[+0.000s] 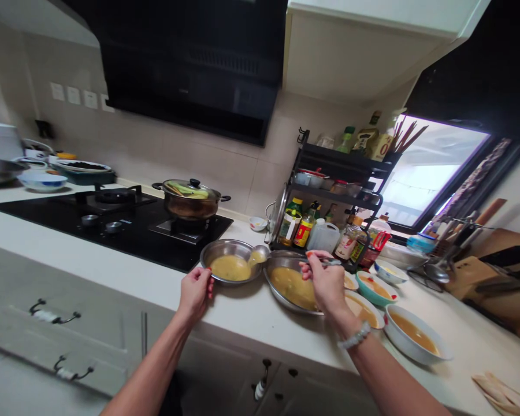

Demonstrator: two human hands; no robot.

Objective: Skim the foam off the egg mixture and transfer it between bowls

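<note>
With closed fingers my left hand (pixel 196 290) grips the near left rim of a smaller metal bowl (pixel 208 254), which holds yellowish liquid. My right hand (pixel 325 280) is closed around the handle of a metal ladle (pixel 260 253). The ladle's head is over the small bowl's right rim, tilted, with yellowish liquid in it. Beneath the handle stands a larger metal bowl (pixel 274 289) of similar liquid, just right of the smaller one. My right hand covers part of that bowl's right side.
A lidded pot (pixel 190 202) sits on the black cooktop (pixel 125 231). Behind the bowls is a rack (pixel 338 199) with bottles. To the right are several bowls of brownish liquid, among them a white bowl (pixel 433 352) and a green bowl (pixel 383 299). A knife block (pixel 470 268) stands far right.
</note>
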